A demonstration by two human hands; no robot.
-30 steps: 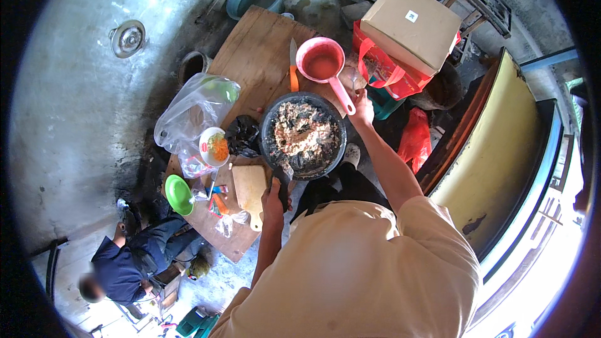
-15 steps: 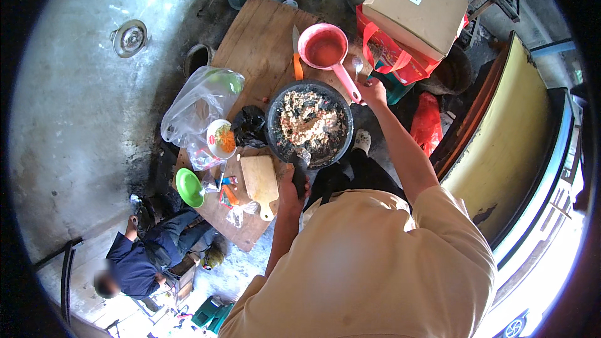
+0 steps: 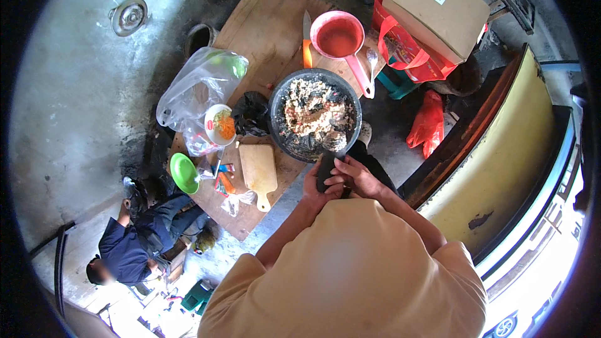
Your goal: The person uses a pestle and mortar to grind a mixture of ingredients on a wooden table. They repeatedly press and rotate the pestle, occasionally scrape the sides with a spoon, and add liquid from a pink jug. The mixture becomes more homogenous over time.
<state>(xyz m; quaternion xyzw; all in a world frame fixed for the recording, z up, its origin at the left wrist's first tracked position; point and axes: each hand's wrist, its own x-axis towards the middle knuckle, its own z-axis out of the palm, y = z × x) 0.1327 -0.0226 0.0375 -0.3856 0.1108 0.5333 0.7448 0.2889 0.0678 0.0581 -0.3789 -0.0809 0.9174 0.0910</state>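
So, left to right off the dark mortar (image 3: 352,101): cutting board (image 3: 258,166) lies near-left, apart. Left hand (image 3: 316,186) sits just off the near rim, fingers wrapped round the dark pestle (image 3: 325,169), which leans over that rim, far end apparently in the crumbly mash (image 3: 303,116). Right hand (image 3: 358,176), near-right, has fingers closed on the same shaft. Pestle looks stiff, probably heavy, maybe slick where coated; best grip: bare shaft outside the mortar. Red saucepan (image 3: 341,20) sits far-right.
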